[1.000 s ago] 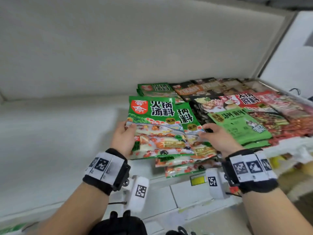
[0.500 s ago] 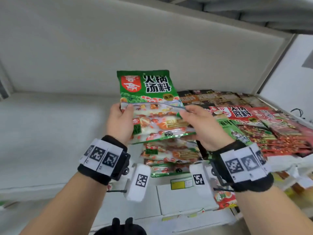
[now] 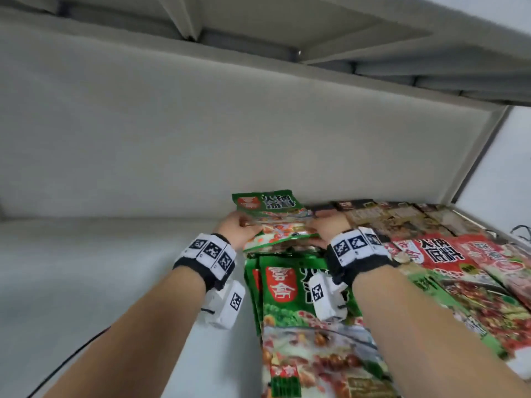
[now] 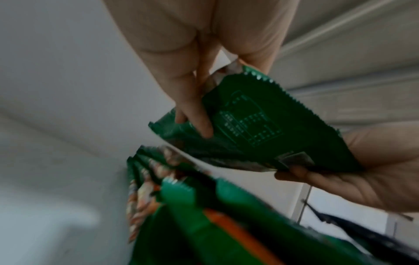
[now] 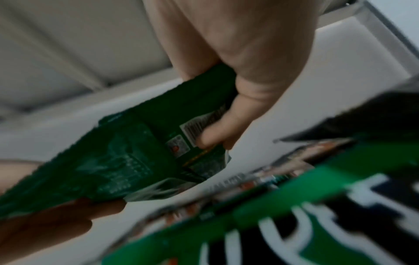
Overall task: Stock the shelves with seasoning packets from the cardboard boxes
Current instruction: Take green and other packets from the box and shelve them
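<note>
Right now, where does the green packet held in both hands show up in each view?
Head: green packet centre, at the shelf's back, between both hands.
Left wrist: centre-right, its printed back showing.
Right wrist: left of centre, barcode near the fingers.
Shared landmark: the green stack below it.
</note>
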